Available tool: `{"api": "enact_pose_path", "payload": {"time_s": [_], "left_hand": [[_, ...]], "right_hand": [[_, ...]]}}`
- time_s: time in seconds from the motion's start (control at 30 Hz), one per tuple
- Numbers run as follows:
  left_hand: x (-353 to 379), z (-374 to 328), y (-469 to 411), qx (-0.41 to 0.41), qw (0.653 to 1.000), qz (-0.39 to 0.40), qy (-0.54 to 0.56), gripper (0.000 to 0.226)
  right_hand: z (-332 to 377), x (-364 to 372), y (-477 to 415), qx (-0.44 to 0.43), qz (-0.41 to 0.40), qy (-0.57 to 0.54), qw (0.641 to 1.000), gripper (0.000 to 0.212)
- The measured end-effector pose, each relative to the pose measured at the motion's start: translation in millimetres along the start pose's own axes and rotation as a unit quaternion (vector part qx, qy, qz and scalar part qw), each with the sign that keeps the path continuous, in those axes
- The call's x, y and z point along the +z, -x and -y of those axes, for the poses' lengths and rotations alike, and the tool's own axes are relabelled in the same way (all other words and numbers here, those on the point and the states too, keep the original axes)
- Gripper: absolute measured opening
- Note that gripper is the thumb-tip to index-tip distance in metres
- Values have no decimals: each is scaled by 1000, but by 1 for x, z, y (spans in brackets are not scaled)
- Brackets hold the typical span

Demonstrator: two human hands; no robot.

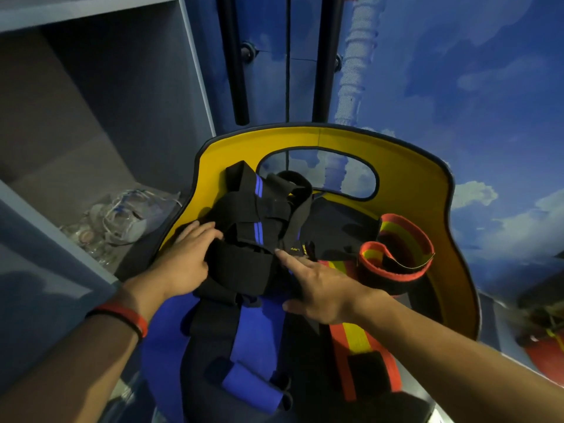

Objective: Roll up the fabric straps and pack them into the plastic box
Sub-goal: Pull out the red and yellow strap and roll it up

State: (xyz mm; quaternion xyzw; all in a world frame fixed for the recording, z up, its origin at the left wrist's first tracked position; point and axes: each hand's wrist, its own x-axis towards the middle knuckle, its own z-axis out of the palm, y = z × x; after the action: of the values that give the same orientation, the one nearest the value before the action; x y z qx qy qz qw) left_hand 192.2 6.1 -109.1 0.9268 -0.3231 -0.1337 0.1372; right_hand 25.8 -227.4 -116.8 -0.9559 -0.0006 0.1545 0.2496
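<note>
You see black straps point(259, 209) with thin blue stripes. The rolled strap point(396, 248) is red, yellow and black. The box point(412, 178) is yellow inside. Your wristband point(128, 317) is red.

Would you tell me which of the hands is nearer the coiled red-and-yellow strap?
Right. The right hand lies just left of the coiled red-and-yellow strap; the left hand is farther left, across the black straps.

We see a yellow box point(412, 178) with a dark rim and an oval handle cutout in its far wall. Inside, a tangled heap of black straps with blue stripes point(259, 221) lies at the left. A loosely coiled red, yellow and black strap point(396, 254) stands at the right. Nearer us lie a blue strap point(250, 389) and a flat red-and-yellow strap point(357, 334).
</note>
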Motion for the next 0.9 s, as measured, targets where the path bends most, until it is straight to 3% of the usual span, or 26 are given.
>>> {"api": "enact_pose_path", "payload": {"time_s": [0.13, 0.23, 0.37, 0.47, 0.53, 0.6, 0.7, 0.9], "left_hand": [[-19, -22, 3, 33, 990, -134, -8, 57], [-17, -53, 8, 129, 972, -195, -25, 42], [9, -97, 21, 249, 959, -61, -123, 30], [38, -114, 32, 248, 929, 94, -259, 56], [53, -115, 35, 218, 902, 157, -338, 76], [59, -114, 35, 201, 884, 165, -388, 86], [55, -109, 29, 170, 885, 171, -398, 93], [44, -99, 23, 140, 894, 194, -378, 85]], "right_hand": [[1, -10, 4, 16, -28, 40, 999, 93], [-1, -22, 20, 26, -71, 112, 991, 81], [-10, -37, 46, 68, -77, 181, 978, 57], [-7, -31, 63, 59, 48, 173, 982, 61], [-4, -20, 70, 56, 134, 189, 971, 72], [-8, -10, 71, 62, 172, 195, 964, 79], [-18, -5, 69, 69, 169, 214, 960, 86], [-32, -4, 77, 121, 166, 232, 951, 91]]}}
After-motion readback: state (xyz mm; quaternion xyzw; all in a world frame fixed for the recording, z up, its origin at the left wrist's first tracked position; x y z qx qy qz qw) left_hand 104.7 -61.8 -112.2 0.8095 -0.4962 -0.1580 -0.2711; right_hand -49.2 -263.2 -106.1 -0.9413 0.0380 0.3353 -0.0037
